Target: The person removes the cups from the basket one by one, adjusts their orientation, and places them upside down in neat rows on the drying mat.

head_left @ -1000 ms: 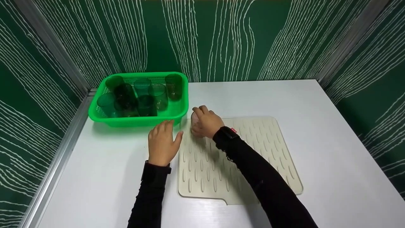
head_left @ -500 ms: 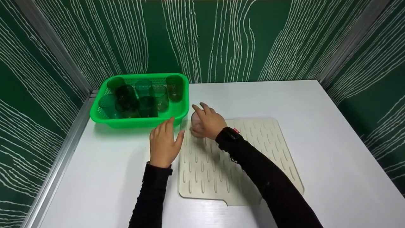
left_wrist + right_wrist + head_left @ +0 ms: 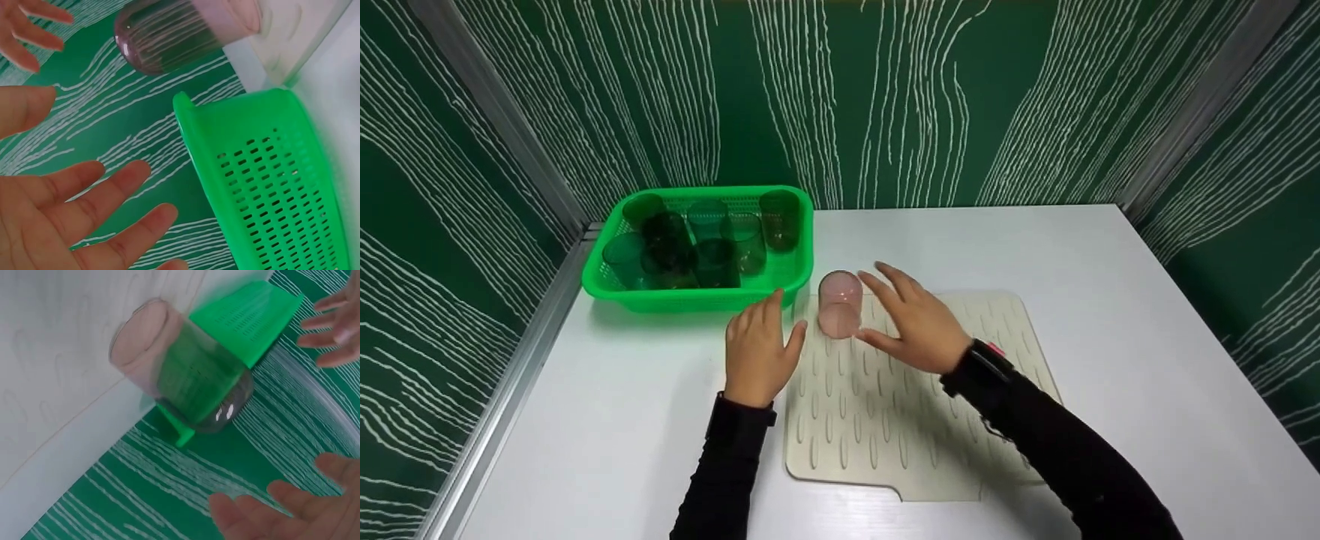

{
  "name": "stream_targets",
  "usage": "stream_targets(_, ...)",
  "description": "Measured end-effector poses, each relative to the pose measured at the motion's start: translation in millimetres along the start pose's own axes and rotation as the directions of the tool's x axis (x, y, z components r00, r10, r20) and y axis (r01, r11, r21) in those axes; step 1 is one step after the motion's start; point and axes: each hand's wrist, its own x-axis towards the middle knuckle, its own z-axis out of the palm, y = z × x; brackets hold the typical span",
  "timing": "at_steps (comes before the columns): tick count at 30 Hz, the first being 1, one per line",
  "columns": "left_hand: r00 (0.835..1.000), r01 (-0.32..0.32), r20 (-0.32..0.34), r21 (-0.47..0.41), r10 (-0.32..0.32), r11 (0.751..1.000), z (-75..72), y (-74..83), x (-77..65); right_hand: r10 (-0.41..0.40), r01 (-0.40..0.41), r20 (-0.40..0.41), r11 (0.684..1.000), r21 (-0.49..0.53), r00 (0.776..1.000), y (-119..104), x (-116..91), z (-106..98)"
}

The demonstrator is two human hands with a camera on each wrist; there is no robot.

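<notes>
Cup (image 3: 840, 307): pink and see-through, upside down on the mat (image 3: 847, 420) near its upper left corner, a little above the centre of the head view; rounded base up, rim down
Right hand (image 3: 919, 322): just right of the cup in the head view, fingers spread wide and slightly bent, thumb well away from them; it holds nothing, and the right wrist view shows its fingers apart from the cup
Left hand (image 3: 761, 352): left of the mat, below the near edge of the basket (image 3: 690, 304); fingers extended, thumb held out to the side, nothing in its hold
Basket: green, with perforated sides, in the upper left of the head view, on the white table (image 3: 607, 420); several see-through tumblers (image 3: 746, 244) inside, tinted dark or greenish, too crowded to count surely
Mat: pale beige with raised oval ridges, from the centre to the lower right of the frame, partly under the right sleeve (image 3: 1080, 465)
Sleeves: both black, with a dark band at each wrist; the left sleeve (image 3: 712, 487) enters at the bottom
Wall (image 3: 900, 97): green with wavy white lines, across the top
</notes>
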Motion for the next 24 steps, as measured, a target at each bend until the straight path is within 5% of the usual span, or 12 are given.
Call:
stream_targets(6, 0.999, -0.028, -0.022, 0.014, 0.028, 1.0, 2.2, -0.2, -1.3, 0.105, -0.107, -0.037, 0.992, -0.068, 0.994, 24, -33, -10)
stream_targets(15, 1.0, -0.022, 0.013, 0.045, 0.022, 0.999, 4.5, 0.4, -0.5, 0.27, -0.277, -0.146, 0.961, -0.023, 0.952, 52, -63, -7)
stream_targets(24, 0.999, -0.021, 0.031, 0.014, 0.02, 1.0, 5.3, -1.1, -1.0, 0.389, -0.391, -0.034, 0.919, -0.046, 0.92, 65, -82, 5)
